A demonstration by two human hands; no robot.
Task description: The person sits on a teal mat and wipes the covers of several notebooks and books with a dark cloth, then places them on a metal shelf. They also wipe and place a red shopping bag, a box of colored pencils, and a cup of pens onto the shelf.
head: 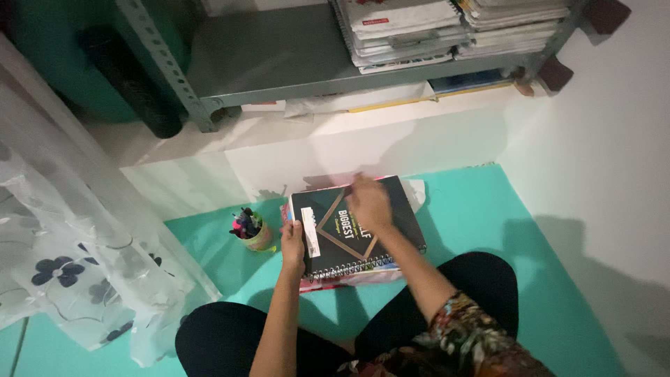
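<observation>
A black spiral-bound notebook (pixel 405 223) lies on top of a small pile of books on the teal floor mat (pixel 488 209) in front of my knees. My left hand (pixel 293 244) grips the notebook's left edge, thumb on the cover beside a white strip. My right hand (pixel 368 202) rests flat on the cover near its far edge, fingers slightly blurred. Pink and white edges of the books beneath (pixel 349 279) show under the notebook.
A small cup of pens and markers (pixel 250 230) stands left of the pile. A grey metal shelf (pixel 293 56) with stacked books (pixel 405 31) is beyond. A sheer flowered curtain (pixel 63 265) hangs at left; a white wall (pixel 600 153) at right.
</observation>
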